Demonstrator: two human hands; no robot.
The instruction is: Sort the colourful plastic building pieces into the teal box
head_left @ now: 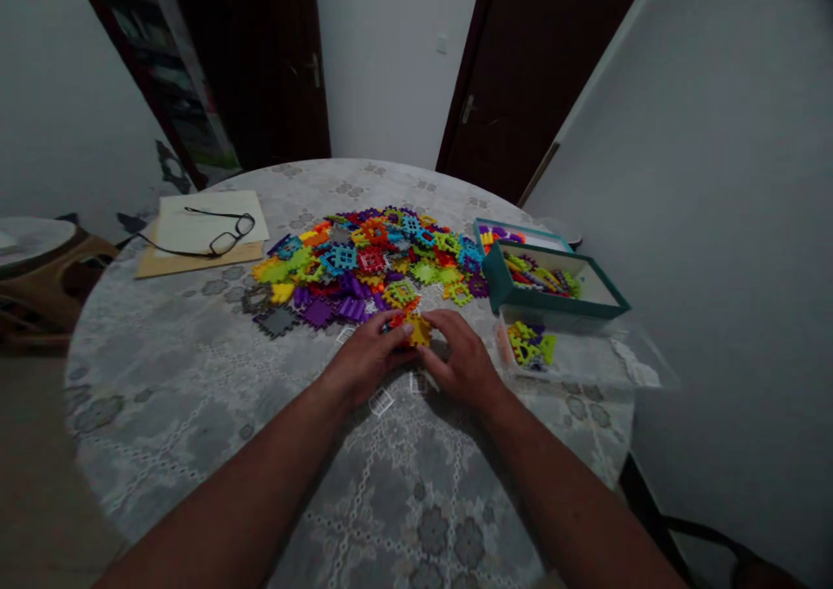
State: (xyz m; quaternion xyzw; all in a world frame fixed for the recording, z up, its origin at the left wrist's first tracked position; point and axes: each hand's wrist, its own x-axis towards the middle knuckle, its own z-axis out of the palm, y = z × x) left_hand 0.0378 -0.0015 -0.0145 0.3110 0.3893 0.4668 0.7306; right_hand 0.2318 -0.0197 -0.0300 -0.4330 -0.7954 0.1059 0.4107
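Note:
Near the front of a colourful pile, both of my hands hold a small cluster of toothed plastic building pieces. A yellow building piece [422, 330] faces me, with orange-red ones partly showing behind it. My left hand [361, 359] is closed on the cluster from the left, its thumb across the front. From the right, my right hand [465, 359] pinches the yellow piece between thumb and fingers. Whether the pieces are locked together I cannot tell. Right behind my hands lies the pile of building pieces [370, 259] in many colours. Small white window-like pieces [381, 401] lie below my hands.
At the right stand a green box [553, 298] with more pieces, its lid [521, 235] behind, and a clear plastic tray [579, 359]. Black-framed glasses [225, 240] rest on papers [162, 264] at the left. A patterned cloth covers the round table [169, 415].

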